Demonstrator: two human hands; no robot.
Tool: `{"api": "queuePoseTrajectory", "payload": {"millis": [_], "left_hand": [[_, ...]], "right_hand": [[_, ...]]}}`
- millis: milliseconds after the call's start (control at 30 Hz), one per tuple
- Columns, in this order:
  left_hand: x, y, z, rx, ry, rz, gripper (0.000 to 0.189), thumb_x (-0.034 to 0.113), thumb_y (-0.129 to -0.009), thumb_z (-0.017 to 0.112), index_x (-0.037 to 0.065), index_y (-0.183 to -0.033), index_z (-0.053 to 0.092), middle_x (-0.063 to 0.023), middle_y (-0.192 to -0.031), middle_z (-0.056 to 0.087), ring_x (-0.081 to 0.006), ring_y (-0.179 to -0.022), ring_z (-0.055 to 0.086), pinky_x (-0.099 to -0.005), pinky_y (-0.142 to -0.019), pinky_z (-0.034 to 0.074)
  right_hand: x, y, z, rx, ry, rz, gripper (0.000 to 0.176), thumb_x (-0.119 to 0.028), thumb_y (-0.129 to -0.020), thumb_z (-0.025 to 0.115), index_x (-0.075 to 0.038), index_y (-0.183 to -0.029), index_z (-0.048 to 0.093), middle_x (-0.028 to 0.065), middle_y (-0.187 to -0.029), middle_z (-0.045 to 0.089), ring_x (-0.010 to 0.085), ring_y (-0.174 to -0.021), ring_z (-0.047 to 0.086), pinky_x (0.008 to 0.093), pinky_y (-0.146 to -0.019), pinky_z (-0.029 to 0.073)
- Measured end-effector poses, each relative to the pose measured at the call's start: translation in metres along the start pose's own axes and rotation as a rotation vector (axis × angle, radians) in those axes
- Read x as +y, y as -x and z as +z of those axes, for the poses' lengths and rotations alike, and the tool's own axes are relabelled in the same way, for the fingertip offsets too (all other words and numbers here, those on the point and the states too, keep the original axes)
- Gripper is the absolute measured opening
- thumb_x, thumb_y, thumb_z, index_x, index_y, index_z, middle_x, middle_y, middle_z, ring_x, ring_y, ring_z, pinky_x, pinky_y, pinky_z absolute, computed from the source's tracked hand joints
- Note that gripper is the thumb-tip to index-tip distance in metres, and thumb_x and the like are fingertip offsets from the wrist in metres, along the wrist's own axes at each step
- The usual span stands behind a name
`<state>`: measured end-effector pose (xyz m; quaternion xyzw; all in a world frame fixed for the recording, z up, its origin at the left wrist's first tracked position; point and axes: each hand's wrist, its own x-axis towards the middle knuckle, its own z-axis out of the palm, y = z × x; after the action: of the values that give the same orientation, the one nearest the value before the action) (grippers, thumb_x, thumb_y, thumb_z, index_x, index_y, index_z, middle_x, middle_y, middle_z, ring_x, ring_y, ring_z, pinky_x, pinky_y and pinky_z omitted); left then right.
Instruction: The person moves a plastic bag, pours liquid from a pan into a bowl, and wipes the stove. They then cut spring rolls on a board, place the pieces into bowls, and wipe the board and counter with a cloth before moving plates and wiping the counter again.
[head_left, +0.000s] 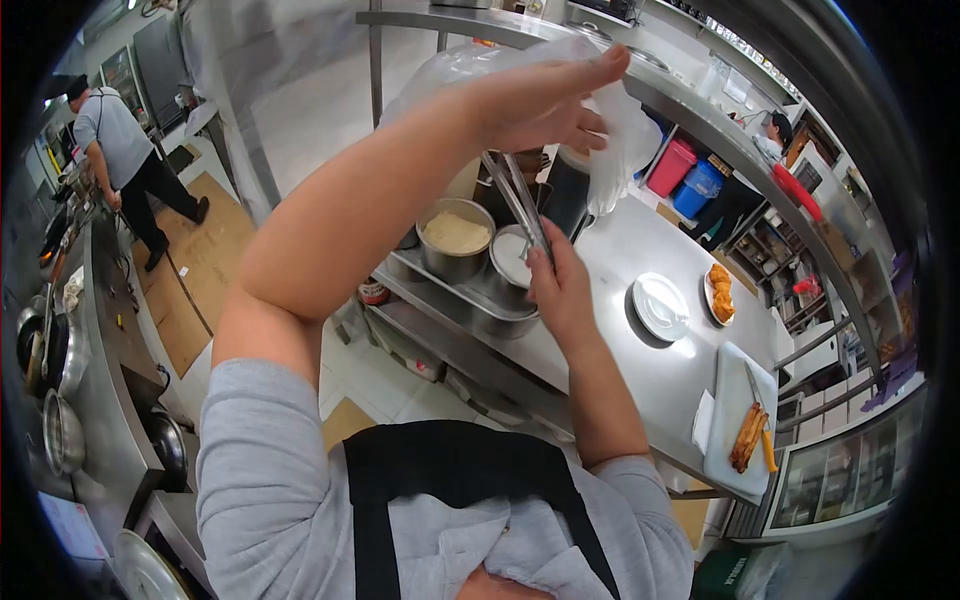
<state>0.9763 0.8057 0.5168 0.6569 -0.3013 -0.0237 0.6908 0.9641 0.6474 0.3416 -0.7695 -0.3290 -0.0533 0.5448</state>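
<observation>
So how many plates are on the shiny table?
2. An empty white plate sits on the steel table, just right of the right hand holding tongs. A plate with fried food is beside it, further right. Others may be hidden behind the arms.

1. Shirt (270, 500): light grey soft knit that creases over the shoulders. It fills the lower left and lower centre of the frame.
2. Sleeves: the left sleeve (255, 420) is pushed up and ends in a rounded cuff edge at lower left. The right sleeve (645, 490) ends the same way at lower right.
3. Arms below the sleeve ends are bare down to the wrists.
4. Apron (450, 465): plain black bib worn over the shirt, bottom centre, with a straight upper edge.
5. Apron straps: two black bands run from the bib toward the bottom edge, one on the left (372, 545) and one on the right (592, 535).
6. Left hand (545, 100), top centre, is bare. Right hand (563, 290), mid-frame, is bare.
</observation>
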Motion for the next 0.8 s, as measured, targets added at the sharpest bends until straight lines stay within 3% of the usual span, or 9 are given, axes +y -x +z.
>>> {"api": "queuePoseTrajectory", "payload": {"millis": [67, 167, 267, 367, 467, 567, 700, 733, 800], "left_hand": [[0.004, -0.016, 0.007, -0.108, 0.125, 0.013, 0.100, 0.060, -0.082, 0.055, -0.005, -0.142, 0.009, -0.0284, -0.145, 0.018, -0.0369, -0.133, 0.028, -0.0448, -0.107, 0.028], [0.010, -0.023, 0.017, -0.029, 0.236, 0.070, 0.083, 0.057, -0.084, 0.055, 0.004, -0.140, 0.023, -0.0146, -0.139, 0.038, -0.0313, -0.122, 0.044, -0.0386, -0.099, 0.040], [0.009, -0.034, 0.013, -0.009, 0.317, 0.228, 0.094, 0.053, -0.082, 0.061, -0.006, -0.140, 0.017, -0.0264, -0.143, 0.023, -0.0363, -0.131, 0.031, -0.0446, -0.107, 0.029], [0.010, -0.043, -0.005, 0.201, 0.044, 0.071, 0.075, 0.055, -0.083, 0.058, 0.002, -0.133, 0.040, -0.0156, -0.131, 0.047, -0.0263, -0.122, 0.046, -0.0378, -0.100, 0.039], [0.029, -0.028, -0.019, 0.286, -0.872, -0.063, 0.069, 0.054, -0.082, 0.060, 0.001, -0.124, 0.052, -0.0187, -0.131, 0.048, -0.0266, -0.127, 0.041, -0.0358, -0.103, 0.035], [0.015, -0.022, -0.037, 0.413, -1.144, 0.366, 0.069, 0.060, -0.078, 0.062, 0.000, -0.112, 0.062, -0.0195, -0.118, 0.057, -0.0249, -0.116, 0.052, -0.0315, -0.098, 0.038], [0.025, -0.012, -0.033, 0.449, -1.294, 0.292, 0.069, 0.069, -0.076, 0.056, 0.007, -0.103, 0.068, -0.0162, -0.098, 0.065, -0.0291, -0.097, 0.062, -0.0381, -0.084, 0.048], [0.032, -0.009, -0.025, 0.453, -1.298, 0.217, 0.070, 0.068, -0.075, 0.057, 0.005, -0.103, 0.068, -0.0158, -0.096, 0.066, -0.0274, -0.095, 0.062, -0.0358, -0.084, 0.048], [0.047, -0.005, -0.009, 0.448, -1.304, 0.075, 0.073, 0.068, -0.074, 0.059, 0.002, -0.105, 0.067, -0.0150, -0.092, 0.067, -0.0242, -0.092, 0.064, -0.0311, -0.084, 0.047]], "right_hand": [[-0.006, -0.025, -0.014, 0.073, 0.199, -0.164, 0.040, -0.015, -0.089, 0.051, 0.003, -0.125, 0.046, 0.0167, -0.088, 0.061, 0.0311, -0.076, 0.061, 0.0398, -0.069, 0.048], [-0.038, -0.059, -0.038, 0.141, 0.454, -0.270, 0.031, -0.014, -0.088, 0.050, 0.003, -0.114, 0.051, 0.0222, -0.092, 0.060, 0.0388, -0.082, 0.060, 0.0447, -0.073, 0.048], [-0.057, -0.089, -0.051, 0.140, 0.738, -0.276, 0.019, -0.016, -0.085, 0.051, 0.001, -0.092, 0.055, 0.0224, -0.088, 0.061, 0.0378, -0.081, 0.061, 0.0454, -0.073, 0.049], [-0.082, -0.107, -0.061, 0.016, 0.897, -0.172, 0.027, -0.020, -0.081, 0.052, 0.000, -0.097, 0.062, 0.0227, -0.081, 0.061, 0.0377, -0.080, 0.060, 0.0460, -0.075, 0.046], [-0.103, -0.102, -0.084, -0.057, 0.936, -0.248, 0.021, -0.019, -0.078, 0.054, -0.002, -0.087, 0.063, 0.0182, -0.077, 0.063, 0.0355, -0.075, 0.062, 0.0443, -0.070, 0.048], [-0.108, -0.076, -0.113, -0.037, 0.891, -0.320, 0.019, -0.017, -0.077, 0.056, -0.004, -0.088, 0.063, 0.0152, -0.077, 0.063, 0.0338, -0.074, 0.062, 0.0436, -0.068, 0.048], [-0.108, -0.066, -0.115, 0.060, 0.912, -0.452, 0.021, -0.014, -0.077, 0.057, -0.005, -0.095, 0.064, 0.0140, -0.078, 0.063, 0.0327, -0.073, 0.062, 0.0427, -0.068, 0.048], [-0.116, -0.071, -0.108, -0.013, 0.982, -0.321, 0.025, -0.013, -0.081, 0.056, -0.002, -0.103, 0.061, 0.0170, -0.083, 0.062, 0.0339, -0.078, 0.062, 0.0408, -0.068, 0.048], [-0.100, -0.092, -0.088, -0.025, 1.034, -0.435, 0.024, -0.012, -0.082, 0.055, -0.002, -0.103, 0.060, 0.0164, -0.081, 0.061, 0.0345, -0.077, 0.061, 0.0417, -0.067, 0.048]]}}
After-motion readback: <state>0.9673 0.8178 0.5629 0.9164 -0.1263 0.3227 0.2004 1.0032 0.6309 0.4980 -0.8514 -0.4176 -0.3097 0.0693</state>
